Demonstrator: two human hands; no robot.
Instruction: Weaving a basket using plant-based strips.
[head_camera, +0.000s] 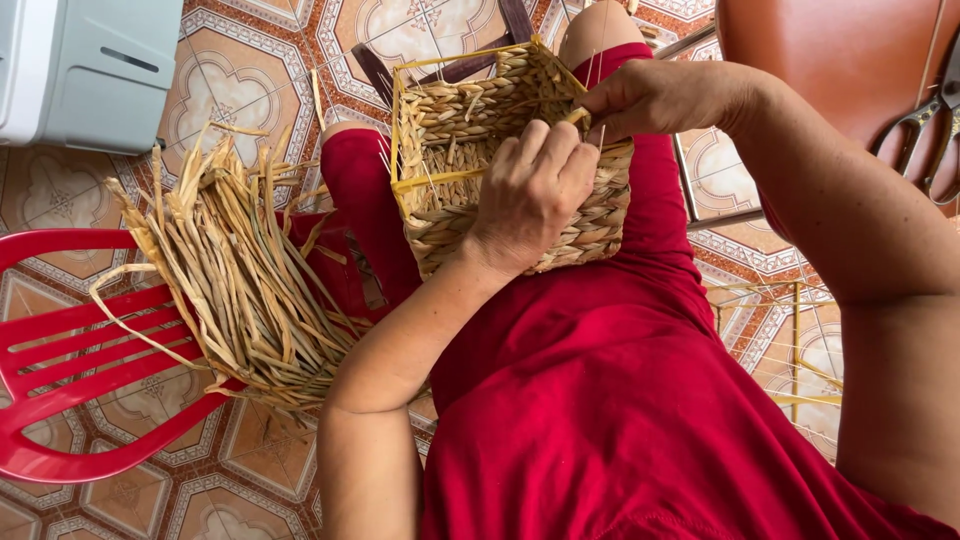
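- Bundle of dried straw strands (240, 290) lies on red plastic chair (70, 350), at 9 o'clock from the basket, apart from both hands.
- Woven straw basket (470, 130) rests on lap, open mouth toward 11 o'clock.
- Left hand (530, 195) curled over the near wall, steadying it.
- Right hand (650, 98) at 1 o'clock of left, pinching a strand at the rim; nearer the working edge.
- Scissors (935, 130) far right, untouched.
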